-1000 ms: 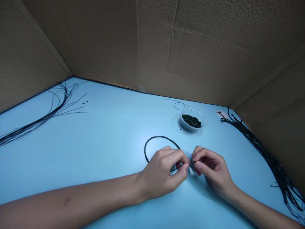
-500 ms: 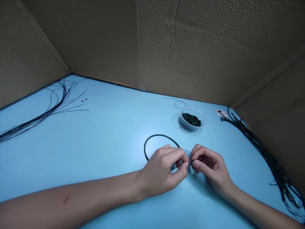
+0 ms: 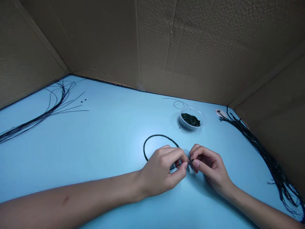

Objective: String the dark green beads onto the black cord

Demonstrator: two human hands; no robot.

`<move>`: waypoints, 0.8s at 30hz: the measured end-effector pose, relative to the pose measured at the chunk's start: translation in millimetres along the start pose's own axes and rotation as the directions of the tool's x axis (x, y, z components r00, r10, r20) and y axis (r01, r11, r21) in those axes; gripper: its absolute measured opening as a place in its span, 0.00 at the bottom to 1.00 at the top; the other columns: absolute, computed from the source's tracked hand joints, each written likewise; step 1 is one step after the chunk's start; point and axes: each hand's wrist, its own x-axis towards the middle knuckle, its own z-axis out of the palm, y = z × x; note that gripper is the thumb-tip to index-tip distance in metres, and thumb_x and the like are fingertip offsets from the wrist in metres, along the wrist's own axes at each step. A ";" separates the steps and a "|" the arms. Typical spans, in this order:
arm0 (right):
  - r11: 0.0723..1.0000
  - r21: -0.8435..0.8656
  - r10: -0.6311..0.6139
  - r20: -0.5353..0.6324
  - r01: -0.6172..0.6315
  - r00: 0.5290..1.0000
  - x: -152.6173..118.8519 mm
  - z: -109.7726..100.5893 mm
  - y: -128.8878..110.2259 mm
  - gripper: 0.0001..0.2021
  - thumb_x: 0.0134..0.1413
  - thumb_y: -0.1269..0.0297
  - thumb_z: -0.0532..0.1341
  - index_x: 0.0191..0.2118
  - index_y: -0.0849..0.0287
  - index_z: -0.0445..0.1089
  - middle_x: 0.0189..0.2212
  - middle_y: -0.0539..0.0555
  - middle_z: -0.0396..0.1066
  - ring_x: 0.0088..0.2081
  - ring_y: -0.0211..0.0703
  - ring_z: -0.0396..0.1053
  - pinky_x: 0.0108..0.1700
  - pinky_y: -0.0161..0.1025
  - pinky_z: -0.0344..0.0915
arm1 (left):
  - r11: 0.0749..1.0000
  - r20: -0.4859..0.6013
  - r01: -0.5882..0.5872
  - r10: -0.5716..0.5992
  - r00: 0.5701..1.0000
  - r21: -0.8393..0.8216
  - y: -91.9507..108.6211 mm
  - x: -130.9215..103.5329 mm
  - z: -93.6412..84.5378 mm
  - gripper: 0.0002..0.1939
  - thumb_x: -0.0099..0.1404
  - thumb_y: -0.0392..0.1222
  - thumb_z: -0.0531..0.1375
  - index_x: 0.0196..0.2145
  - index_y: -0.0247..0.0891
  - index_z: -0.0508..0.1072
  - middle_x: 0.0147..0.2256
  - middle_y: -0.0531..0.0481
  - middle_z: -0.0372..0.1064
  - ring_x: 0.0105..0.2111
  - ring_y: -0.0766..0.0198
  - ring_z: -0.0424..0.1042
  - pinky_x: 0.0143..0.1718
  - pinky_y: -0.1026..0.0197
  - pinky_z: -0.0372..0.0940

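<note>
Pinching thin cord (image 3: 175, 166) btwn thumb n fingertips w/ the L hand (image 3: 164, 170), knuckles up, wrist nearly straight. R hand (image 3: 214, 165) faces it, fingers curled, grip closed on a tiny dark bit (image 3: 193, 160), can't tell what tbh. Beaded loop (image 3: 157, 135) just beyond L grip, bead tub (image 3: 185, 125) farther past R grip.

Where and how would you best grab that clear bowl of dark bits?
Probably pinch the bowl by its rim, coming from the right: it stands upright, its round edge exposed there, while a loose dark bit lies near its left.
</note>
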 end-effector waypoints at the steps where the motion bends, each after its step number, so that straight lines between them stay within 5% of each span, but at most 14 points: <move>1: 1.000 0.004 0.005 0.002 -0.005 1.000 -0.1 0.0 0.0 0.08 0.67 0.60 0.68 0.37 0.57 0.75 0.36 0.52 0.66 0.30 0.39 0.63 0.31 0.38 0.60 | 1.000 -0.005 0.004 -0.004 1.000 -0.001 0.0 0.2 0.1 0.06 0.70 0.33 0.57 0.35 0.38 0.73 0.32 0.52 0.79 0.31 0.63 0.76 0.39 0.58 0.66; 24: 1.000 -0.008 -0.010 0.004 0.010 1.000 -0.8 0.1 -1.3 0.06 0.68 0.60 0.67 0.39 0.56 0.75 0.36 0.51 0.67 0.30 0.38 0.64 0.32 0.37 0.62 | 1.000 0.004 0.003 -0.003 1.000 -0.008 0.6 -0.5 0.3 0.06 0.70 0.33 0.57 0.34 0.38 0.71 0.32 0.52 0.79 0.31 0.63 0.76 0.39 0.58 0.66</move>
